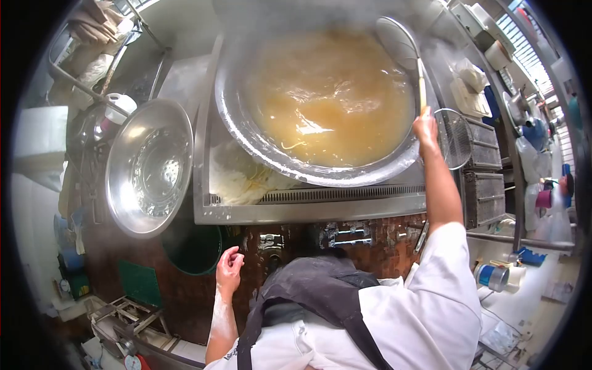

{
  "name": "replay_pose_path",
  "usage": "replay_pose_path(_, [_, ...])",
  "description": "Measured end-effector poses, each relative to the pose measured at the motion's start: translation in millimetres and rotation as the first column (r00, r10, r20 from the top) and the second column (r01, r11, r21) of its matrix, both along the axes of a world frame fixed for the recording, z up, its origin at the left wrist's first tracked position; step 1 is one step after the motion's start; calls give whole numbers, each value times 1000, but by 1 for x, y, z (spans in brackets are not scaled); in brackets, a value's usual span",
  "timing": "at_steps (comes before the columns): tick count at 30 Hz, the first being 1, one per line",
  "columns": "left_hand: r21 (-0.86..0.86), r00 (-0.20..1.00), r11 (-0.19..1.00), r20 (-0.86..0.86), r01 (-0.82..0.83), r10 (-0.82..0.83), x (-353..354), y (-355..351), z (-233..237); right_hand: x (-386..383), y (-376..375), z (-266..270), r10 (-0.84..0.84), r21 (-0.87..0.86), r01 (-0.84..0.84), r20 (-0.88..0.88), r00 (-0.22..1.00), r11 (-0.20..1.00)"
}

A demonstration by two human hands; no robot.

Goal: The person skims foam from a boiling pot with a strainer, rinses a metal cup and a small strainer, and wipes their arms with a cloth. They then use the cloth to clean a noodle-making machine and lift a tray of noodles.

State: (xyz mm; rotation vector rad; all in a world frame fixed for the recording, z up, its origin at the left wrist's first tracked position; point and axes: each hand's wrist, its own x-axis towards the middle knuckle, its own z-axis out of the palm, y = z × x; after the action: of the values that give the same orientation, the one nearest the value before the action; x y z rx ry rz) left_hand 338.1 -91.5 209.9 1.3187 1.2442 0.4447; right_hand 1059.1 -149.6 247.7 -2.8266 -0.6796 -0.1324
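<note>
My right hand [425,128] is closed round the pale handle of a round strainer [422,86]. Its hoop leans over the far right rim of a wide metal wok [277,168]. Cloudy yellow-brown liquid [333,98] fills the wok and steams, and a pale noodle-like strand [293,145] floats near the front. My left hand [229,269] hangs low in front of the stove, empty, its fingers loosely bent and apart. Pale noodle-like scraps [250,182] lie on the stove top at the wok's front left.
A large metal basin [151,166] stands left of the stove, with a dark green bin [194,246] below it. A second round mesh strainer [455,139] and metal baskets [484,197] are at the right. The red-brown floor [345,237] looks wet.
</note>
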Motion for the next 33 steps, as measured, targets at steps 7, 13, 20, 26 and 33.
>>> replay_pose_path(7, [-48,1000,999,-26,-14,13,8,-2,-5,54,37,-28,-200,-229,130,-321,926,965])
replay_pose_path(13, [-48,1000,999,4,-9,9,7,-1,-12,-50,10,11,-250,-198,154,-706,662,968])
replay_pose_path(20, [-23,997,997,19,70,-69,-3,1,-19,-117,-34,-20,97,-199,-347,-731,675,917])
replay_pose_path(26, [54,987,987,50,150,-152,-24,6,-19,-222,-80,-11,147,103,-151,-937,316,983])
replay_pose_path(33, [138,963,955,17,263,-268,-54,-1,-17,-319,-104,11,296,307,49,-941,165,950])
